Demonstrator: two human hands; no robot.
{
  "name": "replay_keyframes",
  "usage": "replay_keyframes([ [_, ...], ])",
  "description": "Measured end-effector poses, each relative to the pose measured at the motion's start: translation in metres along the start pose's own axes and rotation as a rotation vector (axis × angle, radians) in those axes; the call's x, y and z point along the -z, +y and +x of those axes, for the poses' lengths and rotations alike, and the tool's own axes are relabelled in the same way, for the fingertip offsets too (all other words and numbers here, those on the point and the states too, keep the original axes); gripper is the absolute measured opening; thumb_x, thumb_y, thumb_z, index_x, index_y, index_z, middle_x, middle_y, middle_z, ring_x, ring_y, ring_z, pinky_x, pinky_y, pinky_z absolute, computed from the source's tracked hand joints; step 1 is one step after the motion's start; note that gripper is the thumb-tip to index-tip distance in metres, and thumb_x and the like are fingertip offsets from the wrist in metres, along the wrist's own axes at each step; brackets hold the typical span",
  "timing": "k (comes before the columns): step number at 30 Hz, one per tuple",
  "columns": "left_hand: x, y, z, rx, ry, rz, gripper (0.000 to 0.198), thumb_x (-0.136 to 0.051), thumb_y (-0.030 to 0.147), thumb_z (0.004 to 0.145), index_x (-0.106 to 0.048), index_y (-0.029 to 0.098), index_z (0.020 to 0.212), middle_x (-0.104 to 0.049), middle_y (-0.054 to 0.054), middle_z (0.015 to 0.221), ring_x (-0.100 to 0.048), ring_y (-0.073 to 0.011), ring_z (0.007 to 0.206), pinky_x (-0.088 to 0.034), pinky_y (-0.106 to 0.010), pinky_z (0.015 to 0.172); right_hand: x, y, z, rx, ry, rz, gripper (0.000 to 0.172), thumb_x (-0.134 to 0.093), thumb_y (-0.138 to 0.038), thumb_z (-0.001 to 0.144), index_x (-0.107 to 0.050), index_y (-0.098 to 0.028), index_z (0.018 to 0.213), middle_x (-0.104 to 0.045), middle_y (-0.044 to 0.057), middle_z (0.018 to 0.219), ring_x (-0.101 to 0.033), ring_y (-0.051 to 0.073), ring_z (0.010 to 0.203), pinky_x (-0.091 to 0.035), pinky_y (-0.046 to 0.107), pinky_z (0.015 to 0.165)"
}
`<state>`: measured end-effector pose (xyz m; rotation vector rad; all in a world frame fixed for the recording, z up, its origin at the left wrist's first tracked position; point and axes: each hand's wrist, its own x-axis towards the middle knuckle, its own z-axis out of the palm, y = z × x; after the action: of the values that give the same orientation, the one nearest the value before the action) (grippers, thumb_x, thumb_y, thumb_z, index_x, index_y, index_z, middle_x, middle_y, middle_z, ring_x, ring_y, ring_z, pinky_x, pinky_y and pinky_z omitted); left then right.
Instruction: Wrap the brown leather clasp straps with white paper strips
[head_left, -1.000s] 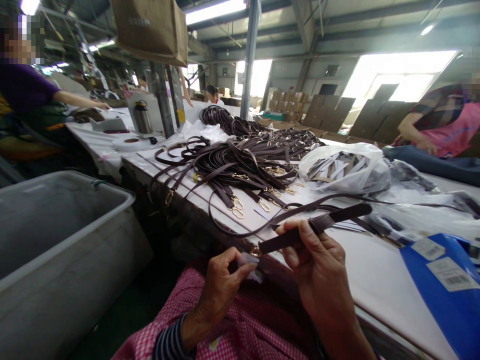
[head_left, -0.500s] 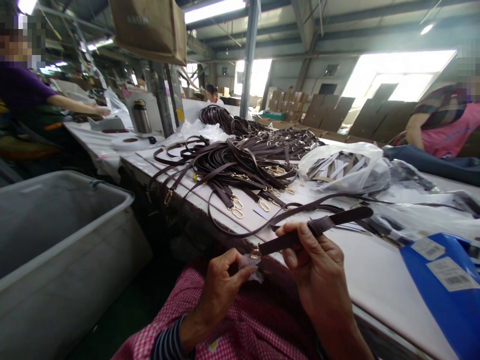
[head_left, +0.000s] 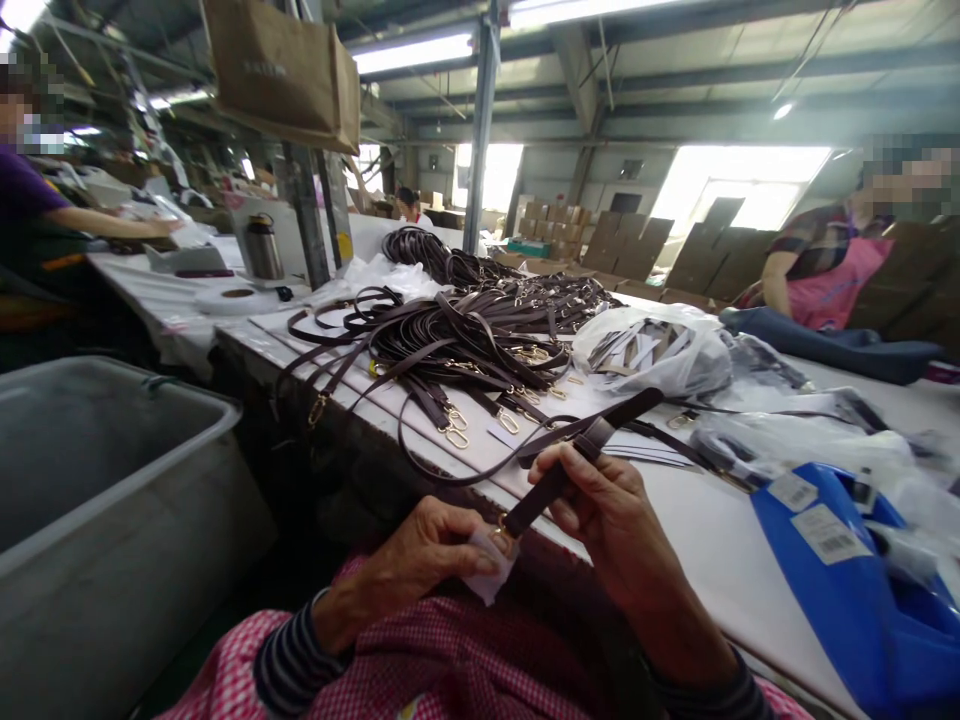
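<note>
Between thumb and fingers, my right hand (head_left: 611, 510) grips a dark brown leather strap (head_left: 541, 497) with a keeper loop and a rounded tip pointing up and right. A gold metal clasp (head_left: 501, 528) hangs from the strap's lower end. My left hand (head_left: 431, 545) pinches a thin whitish sheet, paper or tissue (head_left: 491, 568), against that clasp. The sheet partly covers the metal. From the held strap a long thin length curves over the table edge. Just beyond my hands lies a heap of brown straps (head_left: 450, 340) with gold hooks.
A clear plastic bag of strips (head_left: 652, 345) and a blue plastic bin (head_left: 817, 580) with labels are on the white table (head_left: 720, 540). A large grey tub (head_left: 112, 480) stands at left. One co-worker (head_left: 817, 260) is at far right, another (head_left: 45, 210) at far left.
My view has shifted slightly. The strap now slants more steeply, and more of the whitish sheet shows below the clasp. Both hands keep their holds.
</note>
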<state>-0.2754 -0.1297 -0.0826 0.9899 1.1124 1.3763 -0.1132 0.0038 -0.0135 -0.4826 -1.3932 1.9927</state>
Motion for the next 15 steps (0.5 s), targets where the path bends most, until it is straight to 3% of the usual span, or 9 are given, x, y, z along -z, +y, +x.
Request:
replay_keyframes([
  [4, -0.004, 0.01, 0.005, -0.034, -0.023, 0.067, 0.03, -0.079, 0.042, 0.085, -0.079, 0.014, 0.074, -0.071, -0.005, 0.072, -0.061, -0.0142, 0.066, -0.046, -0.025, 0.068, 0.002, -0.003, -0.003, 0.049, -0.033, -0.11, 0.037, -0.079, -0.05, 0.086, -0.077, -0.013, 0.082, -0.069, 0.004, 0.074, -0.039, 0.004, 0.046, -0.024, 0.019, 0.043],
  [8, -0.01, 0.012, 0.012, -0.07, -0.013, 0.06, 0.037, -0.073, 0.049, 0.091, -0.082, 0.013, 0.086, -0.074, -0.006, 0.076, -0.063, -0.0137, 0.067, -0.045, -0.023, 0.067, -0.001, -0.001, -0.008, 0.073, -0.069, -0.206, 0.038, -0.074, -0.05, 0.091, -0.076, -0.014, 0.084, -0.054, -0.003, 0.06, -0.035, 0.005, 0.048, -0.024, 0.02, 0.044],
  [11, -0.015, 0.009, 0.014, -0.071, 0.002, 0.017, 0.036, -0.074, 0.048, 0.091, -0.081, 0.013, 0.086, -0.074, -0.006, 0.077, -0.063, -0.0131, 0.065, -0.045, -0.022, 0.065, -0.003, 0.006, -0.014, 0.044, -0.15, -0.256, 0.034, -0.075, -0.048, 0.092, -0.075, -0.014, 0.086, -0.056, -0.002, 0.064, -0.046, 0.008, 0.054, -0.036, 0.02, 0.051],
  [13, -0.016, 0.007, 0.013, -0.085, 0.015, 0.017, 0.038, -0.075, 0.05, 0.089, -0.08, 0.013, 0.081, -0.072, -0.005, 0.072, -0.06, -0.0123, 0.061, -0.045, -0.022, 0.062, -0.002, 0.013, -0.018, -0.004, -0.235, -0.249, 0.032, -0.077, -0.046, 0.09, -0.074, -0.015, 0.099, -0.064, 0.0, 0.073, -0.059, 0.012, 0.062, -0.047, 0.024, 0.06],
  [15, -0.016, 0.006, 0.01, -0.086, 0.046, 0.026, 0.039, -0.077, 0.052, 0.086, -0.078, 0.013, 0.077, -0.069, -0.004, 0.067, -0.057, -0.0116, 0.057, -0.042, -0.022, 0.058, 0.005, 0.02, -0.021, -0.032, -0.226, -0.191, 0.04, -0.081, -0.045, 0.087, -0.071, -0.018, 0.114, -0.069, 0.003, 0.084, -0.062, 0.013, 0.065, -0.048, 0.024, 0.059],
])
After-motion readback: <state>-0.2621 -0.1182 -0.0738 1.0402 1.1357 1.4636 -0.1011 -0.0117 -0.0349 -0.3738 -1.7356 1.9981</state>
